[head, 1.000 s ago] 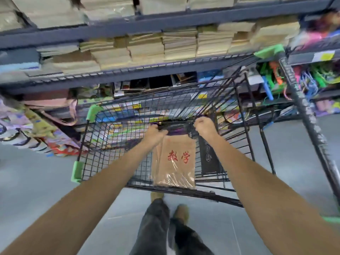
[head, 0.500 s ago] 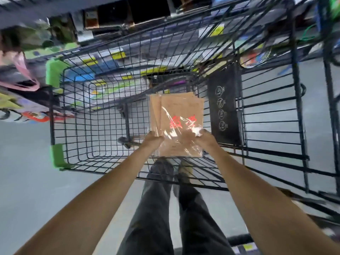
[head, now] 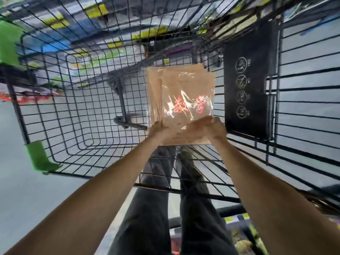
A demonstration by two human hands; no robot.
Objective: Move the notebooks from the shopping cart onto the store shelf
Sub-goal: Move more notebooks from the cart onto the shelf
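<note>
View has dropped closer into the shopping cart [head: 20, 116] since half a second ago; pack barely shifted, both hands keep their hold. One plastic-wrapped pack of brown notebooks [head: 184, 89], red characters on the cover, count inside unclear, sits inside the basket. Left hand [head: 159, 128] and right hand [head: 215, 126] have fingers curled on its 6 o'clock edge. One black sign [head: 248, 85] with four round icons at the pack's 3 o'clock. Two green bumpers [head: 39, 158] at 9 o'clock. Two legs [head: 150, 208] at 6 o'clock.
</note>
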